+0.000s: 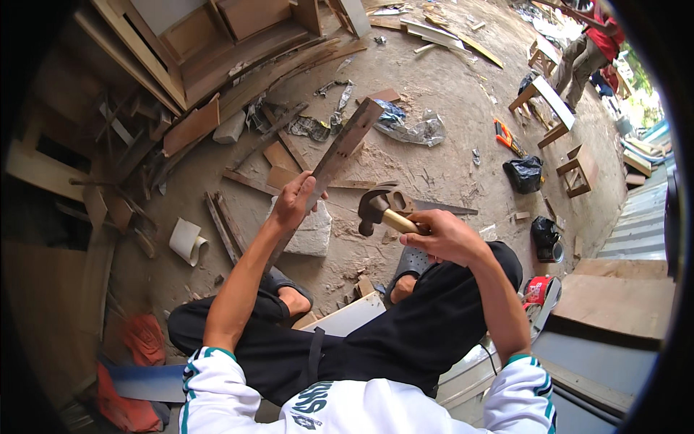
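My left hand (pixel 294 200) is closed around a dark wooden plank (pixel 345 139), which slants up and away to the right. Below the grip the plank runs down past a pale block (pixel 309 230) toward my left foot. In my right hand (pixel 444 235) is a claw hammer (pixel 374 210), gripped by its light wooden handle. The hammer head points left, apart from the plank. Just behind the hammer a handsaw (pixel 434 206) lies on the ground, partly hidden by the hammer and my hand.
Wooden scraps and crumpled plastic (pixel 412 126) litter the floor ahead. A wooden cabinet (pixel 246 43) stands at far left. To the right are an orange-handled saw (pixel 508 137), a black bag (pixel 524 173) and small wooden stools (pixel 578 172). A person in red (pixel 603 40) stands at far right.
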`<state>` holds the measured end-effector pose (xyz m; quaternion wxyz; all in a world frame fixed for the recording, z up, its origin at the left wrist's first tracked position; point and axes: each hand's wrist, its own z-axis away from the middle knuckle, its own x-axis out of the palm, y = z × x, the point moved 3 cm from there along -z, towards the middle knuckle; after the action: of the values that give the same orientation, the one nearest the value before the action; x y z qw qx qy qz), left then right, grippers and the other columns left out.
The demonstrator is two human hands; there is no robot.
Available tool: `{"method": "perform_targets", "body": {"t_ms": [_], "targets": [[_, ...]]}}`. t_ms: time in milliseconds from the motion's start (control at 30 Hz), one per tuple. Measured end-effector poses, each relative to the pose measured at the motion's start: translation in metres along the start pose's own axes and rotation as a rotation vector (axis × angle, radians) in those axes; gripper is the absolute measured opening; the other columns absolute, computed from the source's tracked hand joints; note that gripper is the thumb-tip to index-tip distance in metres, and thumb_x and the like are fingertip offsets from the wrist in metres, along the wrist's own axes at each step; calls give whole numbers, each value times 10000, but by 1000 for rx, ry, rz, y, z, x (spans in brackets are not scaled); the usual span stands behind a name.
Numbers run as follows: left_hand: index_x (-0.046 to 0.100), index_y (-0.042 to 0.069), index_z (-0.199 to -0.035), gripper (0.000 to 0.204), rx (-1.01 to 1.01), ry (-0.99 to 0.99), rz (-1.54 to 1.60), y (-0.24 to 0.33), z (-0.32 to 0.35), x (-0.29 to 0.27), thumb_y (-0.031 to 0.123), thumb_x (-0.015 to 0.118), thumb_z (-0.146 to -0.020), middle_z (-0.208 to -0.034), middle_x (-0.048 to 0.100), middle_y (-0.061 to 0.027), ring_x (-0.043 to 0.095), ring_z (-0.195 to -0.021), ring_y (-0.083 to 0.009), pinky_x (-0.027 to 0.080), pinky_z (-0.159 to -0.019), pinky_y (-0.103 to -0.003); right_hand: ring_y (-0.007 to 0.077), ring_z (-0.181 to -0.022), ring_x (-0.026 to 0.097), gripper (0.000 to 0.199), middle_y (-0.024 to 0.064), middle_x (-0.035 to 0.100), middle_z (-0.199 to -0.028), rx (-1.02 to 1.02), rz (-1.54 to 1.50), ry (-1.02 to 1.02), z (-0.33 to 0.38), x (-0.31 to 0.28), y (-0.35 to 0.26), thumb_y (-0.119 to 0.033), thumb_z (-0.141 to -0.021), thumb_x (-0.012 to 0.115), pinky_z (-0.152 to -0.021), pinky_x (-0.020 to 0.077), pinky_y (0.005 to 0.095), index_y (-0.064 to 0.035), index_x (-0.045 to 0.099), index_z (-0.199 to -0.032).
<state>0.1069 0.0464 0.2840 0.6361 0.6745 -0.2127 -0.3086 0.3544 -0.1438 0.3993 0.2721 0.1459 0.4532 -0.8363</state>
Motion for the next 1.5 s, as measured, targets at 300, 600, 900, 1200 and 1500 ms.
{"method": "perform_targets", "body": {"t_ms": [300, 600, 900, 1200, 1500], "targets": [[596, 33, -1226, 370, 78, -53, -150, 39, 22, 23, 336, 459, -1063, -830, 641, -25, 545, -677, -67, 467, -614, -240, 160, -555, 641, 375, 54, 605, -637, -98, 60, -128, 14, 2, -13, -385, -967, 609, -560, 517, 324, -72, 686, -1157], [616, 15, -1171, 342, -25, -168, -273, 40, 13, 35, 304, 479, -1051, -768, 634, -32, 544, -630, -76, 466, -581, -249, 195, -555, 653, 372, 102, 642, -680, -96, 30, -138, 14, 5, 5, -357, -963, 616, -561, 523, 359, -33, 684, -1135], [636, 5, -1144, 332, 3, -191, -411, 49, 14, 39, 296, 532, -1021, -710, 621, -37, 545, -592, -97, 461, -563, -278, 195, -561, 656, 389, 112, 646, -688, -67, 22, -172, 10, 3, 16, -360, -972, 607, -562, 533, 356, 0, 677, -1101], [649, -15, -1133, 345, 66, -261, -553, 63, 13, 22, 289, 553, -1001, -698, 602, -59, 565, -632, -128, 475, -610, -302, 157, -565, 641, 387, 61, 612, -693, -48, -96, -284, 6, 5, 17, -362, -1003, 583, -541, 543, 322, -3, 653, -1127], [645, 1, -1161, 372, -32, -188, -461, 63, 20, 10, 328, 538, -1020, -713, 603, -30, 544, -645, -93, 458, -593, -278, 118, -544, 588, 424, 28, 583, -698, -57, -300, -243, 1, 7, 13, -345, -1008, 592, -511, 502, 291, -42, 611, -1303]]}}
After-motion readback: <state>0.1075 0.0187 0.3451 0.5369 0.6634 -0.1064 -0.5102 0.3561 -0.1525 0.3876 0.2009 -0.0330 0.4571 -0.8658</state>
